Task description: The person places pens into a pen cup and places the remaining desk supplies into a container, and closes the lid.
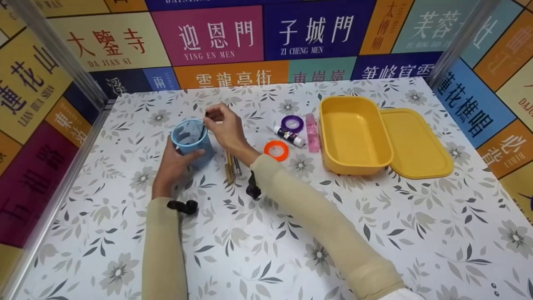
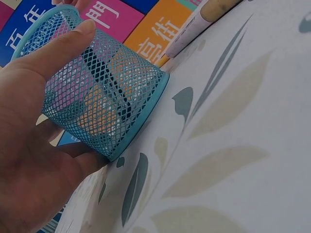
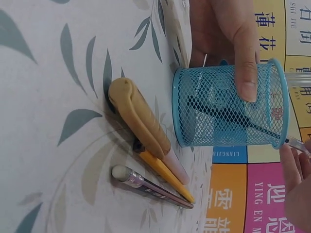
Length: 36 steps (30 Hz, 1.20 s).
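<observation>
A light blue mesh pen cup (image 1: 209,148) stands upright at the left of the table. My left hand (image 1: 171,164) grips its side, thumb on the near wall, as the left wrist view also shows. Above the rim, my right hand (image 1: 228,130) pinches a slim dark pen (image 1: 202,132) by its upper end. The pen's lower part is inside the cup, slanting behind the mesh (image 3: 214,87) in the right wrist view. Beside the cup lie a brown-capped pen (image 3: 141,116), a yellow pencil (image 3: 163,170) and a dark pencil with a white eraser (image 3: 150,188).
Right of my right hand lie a purple tape roll (image 1: 292,123), a glue stick (image 1: 289,136), an orange tape roll (image 1: 276,150) and a pink translucent item (image 1: 312,133). Farther right are a yellow box (image 1: 356,168) and its lid (image 1: 420,143). Printed panels (image 1: 220,35) border the table.
</observation>
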Motion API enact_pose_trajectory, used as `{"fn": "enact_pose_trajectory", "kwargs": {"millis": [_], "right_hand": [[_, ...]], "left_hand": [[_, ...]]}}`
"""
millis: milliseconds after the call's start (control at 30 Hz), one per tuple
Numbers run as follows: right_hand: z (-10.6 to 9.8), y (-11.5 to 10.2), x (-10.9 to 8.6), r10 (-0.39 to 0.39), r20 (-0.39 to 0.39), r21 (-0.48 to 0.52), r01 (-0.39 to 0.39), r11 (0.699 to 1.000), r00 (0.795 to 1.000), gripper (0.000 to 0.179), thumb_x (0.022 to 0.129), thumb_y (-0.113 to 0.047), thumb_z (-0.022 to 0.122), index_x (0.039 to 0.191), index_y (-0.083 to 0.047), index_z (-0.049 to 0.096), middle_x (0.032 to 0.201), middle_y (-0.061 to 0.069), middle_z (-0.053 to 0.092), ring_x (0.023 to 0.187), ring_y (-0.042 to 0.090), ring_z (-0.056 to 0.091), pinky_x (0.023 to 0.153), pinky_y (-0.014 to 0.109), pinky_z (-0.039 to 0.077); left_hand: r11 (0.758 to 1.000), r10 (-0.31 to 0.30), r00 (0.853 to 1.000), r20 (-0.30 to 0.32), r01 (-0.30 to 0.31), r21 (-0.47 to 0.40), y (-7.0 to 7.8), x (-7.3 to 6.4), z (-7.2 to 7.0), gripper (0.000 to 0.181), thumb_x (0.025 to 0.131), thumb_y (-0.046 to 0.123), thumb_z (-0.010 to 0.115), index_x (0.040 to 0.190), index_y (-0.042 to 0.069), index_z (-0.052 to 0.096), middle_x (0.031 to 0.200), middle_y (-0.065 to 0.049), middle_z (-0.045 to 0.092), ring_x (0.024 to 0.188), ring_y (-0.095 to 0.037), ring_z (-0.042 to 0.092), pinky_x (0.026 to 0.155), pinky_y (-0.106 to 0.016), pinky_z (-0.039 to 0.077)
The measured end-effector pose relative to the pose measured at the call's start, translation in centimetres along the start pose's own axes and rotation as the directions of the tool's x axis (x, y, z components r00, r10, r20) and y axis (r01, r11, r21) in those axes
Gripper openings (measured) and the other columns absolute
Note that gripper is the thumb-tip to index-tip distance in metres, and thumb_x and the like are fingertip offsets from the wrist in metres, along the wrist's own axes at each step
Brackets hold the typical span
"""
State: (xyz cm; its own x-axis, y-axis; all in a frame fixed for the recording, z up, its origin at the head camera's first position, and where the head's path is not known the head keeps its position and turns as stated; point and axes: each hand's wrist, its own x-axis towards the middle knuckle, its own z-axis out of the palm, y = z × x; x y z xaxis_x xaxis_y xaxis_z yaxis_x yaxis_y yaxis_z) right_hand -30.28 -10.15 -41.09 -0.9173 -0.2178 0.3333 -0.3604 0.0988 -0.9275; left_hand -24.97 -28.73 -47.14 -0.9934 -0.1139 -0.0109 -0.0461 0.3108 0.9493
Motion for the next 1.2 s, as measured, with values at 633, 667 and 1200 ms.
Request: {"fn": "enact_pose_trajectory", "kwargs": {"millis": [633,667,1200], "right_hand": [[-4.6,-0.7,-2.8,0.056,0.125,-0.153,-0.037,0.987,0.991,0.025,0.094,-0.016,0.07,0.117,-0.006,0.066,0.115,0.011,0.068,0.102,0.022,0.067,0.085,0.024,0.057],[-4.7,-0.5,-3.0,0.064,0.131,-0.162,-0.043,0.986,0.989,0.025,0.094,-0.015,0.07,0.117,-0.006,0.066,0.114,0.012,0.068,0.101,0.022,0.067,0.085,0.024,0.057],[-5.4,1.9,-3.7,0.371,0.214,-0.263,-0.312,0.913,0.904,0.044,0.089,-0.016,0.076,0.127,-0.001,0.06,0.122,0.018,0.063,0.073,0.013,0.058,0.061,0.022,0.054]], "left_hand": [[0.993,-0.114,0.993,-0.017,0.115,0.028,0.5,0.1,0.1,0.113,0.075,0.039,0.088,0.16,0.028,0.014,0.166,-0.004,0.026,0.155,-0.023,0.022,0.129,-0.044,0.015],[0.994,-0.109,0.994,-0.017,0.11,0.029,0.5,0.1,0.1,0.113,0.075,0.039,0.088,0.16,0.028,0.015,0.166,-0.004,0.026,0.155,-0.023,0.023,0.129,-0.044,0.015],[0.998,-0.047,0.999,-0.011,0.048,0.034,0.2,-0.1,0.1,0.111,0.078,0.035,0.086,0.161,0.022,0.014,0.165,-0.008,0.028,0.154,-0.026,0.025,0.129,-0.045,0.018]]}}
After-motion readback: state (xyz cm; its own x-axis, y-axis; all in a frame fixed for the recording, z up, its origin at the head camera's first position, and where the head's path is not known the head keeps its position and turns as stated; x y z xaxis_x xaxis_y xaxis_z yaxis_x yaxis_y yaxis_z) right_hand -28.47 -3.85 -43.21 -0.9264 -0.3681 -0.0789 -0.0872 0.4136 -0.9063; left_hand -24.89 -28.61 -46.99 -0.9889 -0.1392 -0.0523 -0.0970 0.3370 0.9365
